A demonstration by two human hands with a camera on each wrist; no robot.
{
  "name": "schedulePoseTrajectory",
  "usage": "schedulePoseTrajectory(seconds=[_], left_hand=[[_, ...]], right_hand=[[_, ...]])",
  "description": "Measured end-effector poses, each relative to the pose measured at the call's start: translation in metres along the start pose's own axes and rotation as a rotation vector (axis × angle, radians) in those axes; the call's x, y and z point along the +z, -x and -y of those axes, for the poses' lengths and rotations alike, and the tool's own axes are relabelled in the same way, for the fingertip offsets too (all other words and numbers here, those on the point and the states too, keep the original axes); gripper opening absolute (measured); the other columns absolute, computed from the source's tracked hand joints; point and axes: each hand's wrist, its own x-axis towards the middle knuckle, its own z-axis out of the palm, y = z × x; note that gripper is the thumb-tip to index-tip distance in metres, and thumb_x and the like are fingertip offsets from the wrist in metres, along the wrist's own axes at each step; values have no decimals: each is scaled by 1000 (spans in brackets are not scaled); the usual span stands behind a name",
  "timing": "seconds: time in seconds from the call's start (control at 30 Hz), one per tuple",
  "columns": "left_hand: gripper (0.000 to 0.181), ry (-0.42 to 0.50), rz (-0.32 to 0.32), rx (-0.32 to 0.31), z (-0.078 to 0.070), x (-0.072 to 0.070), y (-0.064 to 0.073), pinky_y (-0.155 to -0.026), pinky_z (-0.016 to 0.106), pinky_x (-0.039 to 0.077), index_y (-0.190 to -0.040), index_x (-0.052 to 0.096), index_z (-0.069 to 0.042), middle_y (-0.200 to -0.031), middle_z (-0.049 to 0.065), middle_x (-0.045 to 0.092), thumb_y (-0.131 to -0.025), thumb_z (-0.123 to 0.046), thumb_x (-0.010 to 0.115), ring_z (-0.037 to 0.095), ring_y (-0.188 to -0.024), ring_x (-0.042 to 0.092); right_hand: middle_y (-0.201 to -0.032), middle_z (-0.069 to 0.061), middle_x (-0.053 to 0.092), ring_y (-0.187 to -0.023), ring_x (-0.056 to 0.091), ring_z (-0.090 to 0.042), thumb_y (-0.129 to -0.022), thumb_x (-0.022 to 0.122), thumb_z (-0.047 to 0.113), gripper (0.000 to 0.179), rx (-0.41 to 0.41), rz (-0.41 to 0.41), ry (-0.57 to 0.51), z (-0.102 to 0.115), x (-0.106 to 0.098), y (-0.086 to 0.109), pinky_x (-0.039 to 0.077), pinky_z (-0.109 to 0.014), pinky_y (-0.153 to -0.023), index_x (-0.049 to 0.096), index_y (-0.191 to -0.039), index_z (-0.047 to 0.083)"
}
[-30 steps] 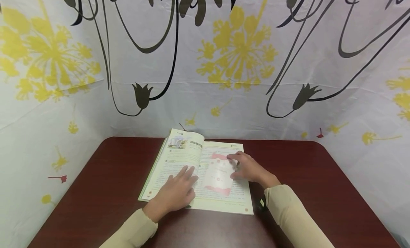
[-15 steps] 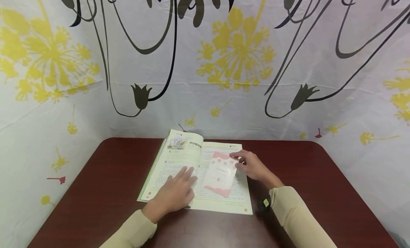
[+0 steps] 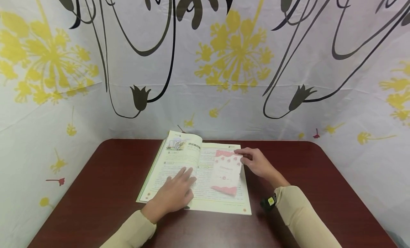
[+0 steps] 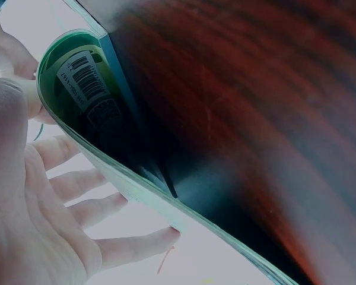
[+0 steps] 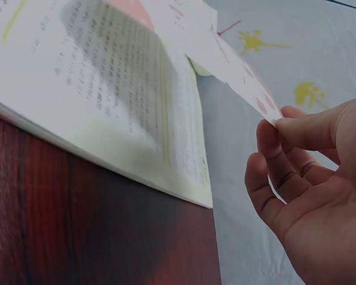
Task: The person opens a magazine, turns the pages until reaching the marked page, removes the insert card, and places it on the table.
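Note:
An open book (image 3: 221, 206) with printed text lies on the table, its left page curving up near the spine. My left hand (image 3: 174, 192) rests on the left page, its fingers spread and fairly straight across the paper. In the left wrist view those fingers (image 4: 86, 209) lie along the book's curved edge, and a barcode shows on the green cover. Between thumb and forefinger my right hand (image 3: 257, 163) pinches the upper right edge of a pink and white card (image 3: 225, 173). The right wrist view shows the card (image 5: 225, 56) raised at a slant above the right page.
The dark red wooden table (image 3: 307, 191) reaches out to both sides of the book. A white cloth (image 3: 173, 70) with yellow and grey plant prints hangs behind it. A black band with a yellow-green patch (image 3: 269, 202) sits by the right cuff.
My right hand has shifted right and slightly away, its thumb and forefinger closing on the card. The card has moved right with it and come up off the page. My left hand stays put.

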Motion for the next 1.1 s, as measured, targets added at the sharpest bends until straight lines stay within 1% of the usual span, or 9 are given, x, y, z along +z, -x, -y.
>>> schedulePoseTrajectory(seconds=[0.13, 0.23, 0.33, 0.4, 0.57, 0.77, 0.87, 1.0, 1.1], left_hand=[[41, -2, -8, 2, 1, 1, 0, -91, 67, 44, -131, 60, -10, -151, 13, 44, -92, -18, 51, 35, -141, 38], [41, -4, -14, 4, 1, 2, 0, -91, 66, 45, -130, 60, -10, -151, 13, 45, -92, -17, 51, 35, -141, 39], [40, -4, -21, 7, 2, 3, 0, -90, 66, 45, -130, 61, -10, -150, 13, 45, -91, -16, 51, 35, -141, 39], [40, -3, -22, 8, 2, 3, -1, -90, 67, 45, -129, 61, -10, -150, 13, 45, -91, -17, 51, 35, -141, 40], [40, -8, -24, 9, 2, 3, 0, -91, 67, 44, -130, 61, -10, -151, 13, 45, -92, -18, 51, 35, -141, 39], [41, 3, -43, 21, 4, 5, 1, -90, 67, 45, -130, 61, -9, -150, 14, 46, -91, -17, 51, 36, -140, 41], [41, 10, -45, 23, 5, 5, 1, -90, 68, 45, -130, 61, -9, -150, 14, 46, -91, -17, 51, 37, -140, 41], [41, 3, -38, 19, 5, 6, 1, -90, 67, 45, -130, 60, -10, -151, 13, 45, -92, -19, 50, 36, -140, 40], [40, -6, -42, 22, 6, 6, 1, -90, 67, 45, -130, 60, -11, -151, 13, 45, -92, -19, 50, 35, -140, 40]], right_hand=[[-128, -16, 63, -100, 59, -26, -95, 58, -4, 35, 52, -14, -39, -2, -9, 4, 52, -29, -77, 66, -128, 3], [-131, -17, 62, -102, 59, -27, -96, 58, -3, 35, 75, -23, -52, -4, -17, 8, 52, -32, -78, 65, -129, 3], [-131, -18, 62, -104, 59, -28, -96, 58, -2, 34, 97, -36, -51, -8, -25, 12, 54, -37, -82, 65, -129, 3], [-131, -18, 62, -104, 60, -28, -97, 57, -2, 34, 115, -47, -40, -11, -31, 15, 54, -41, -85, 65, -129, 4], [-131, -18, 62, -114, 60, -31, -98, 56, 0, 33, 146, -83, 15, -19, -50, 25, 52, -46, -90, 65, -130, 3], [-132, -18, 62, -122, 56, -32, -100, 56, 5, 31, 172, -117, 57, -27, -74, 38, 51, -40, -89, 65, -130, 4], [-133, -19, 61, -121, 55, -34, -101, 55, 7, 31, 174, -123, 89, -30, -84, 44, 52, -38, -87, 65, -130, 4], [-132, -21, 61, -120, 55, -36, -101, 55, 7, 31, 173, -131, 143, -36, -94, 52, 52, -31, -83, 64, -130, 2], [-133, -24, 59, -118, 55, -37, -101, 55, 7, 30, 178, -132, 170, -42, -100, 56, 49, -25, -77, 64, -129, 0]])
